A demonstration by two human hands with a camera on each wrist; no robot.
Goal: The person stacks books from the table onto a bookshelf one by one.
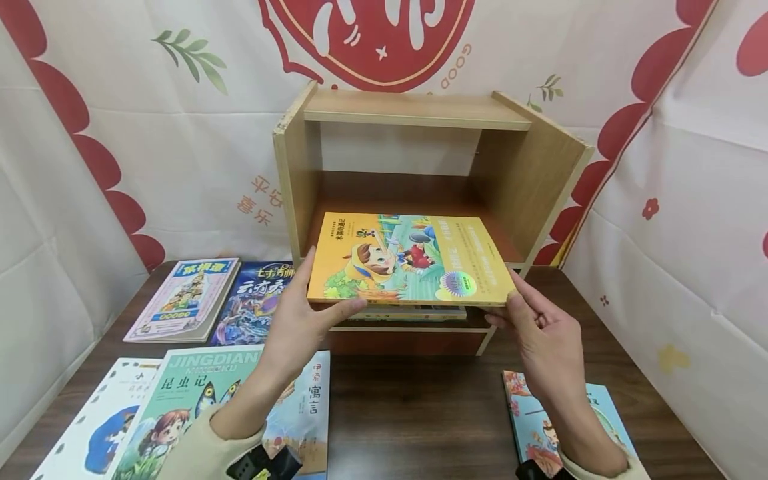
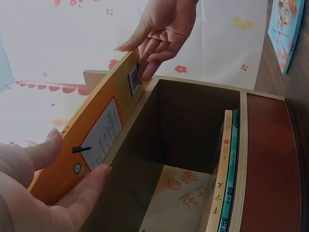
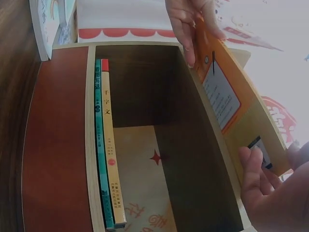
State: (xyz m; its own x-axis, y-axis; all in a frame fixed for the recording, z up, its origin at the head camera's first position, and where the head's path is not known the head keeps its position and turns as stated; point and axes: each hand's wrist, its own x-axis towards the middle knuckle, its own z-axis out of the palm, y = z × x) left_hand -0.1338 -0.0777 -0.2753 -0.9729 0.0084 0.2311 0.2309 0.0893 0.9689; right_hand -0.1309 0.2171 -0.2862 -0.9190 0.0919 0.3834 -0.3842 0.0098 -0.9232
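A yellow picture book (image 1: pixel 414 260) with a cartoon cover lies between both hands, level with the middle board of a small wooden shelf (image 1: pixel 555 167). My left hand (image 1: pixel 306 320) pinches its left end, thumb on top and fingers beneath. At the opposite end my right hand (image 1: pixel 543 333) grips the near corner between thumb and fingers. Seen from the left wrist, the book's orange back cover (image 2: pixel 108 121) lies close along the board's edge. Inside the lower compartment two thin books lie stacked, a yellow one (image 3: pixel 112 145) over a green one (image 3: pixel 101 145).
On the left of the dark wooden table (image 1: pixel 408 413) lie several books, among them a green one (image 1: pixel 198 373), a pink one (image 1: pixel 183 300) and a dark blue one (image 1: pixel 252 300). A light blue book (image 1: pixel 606 407) is partly covered by the right forearm. Printed cloth (image 1: pixel 210 133) hangs behind the shelf.
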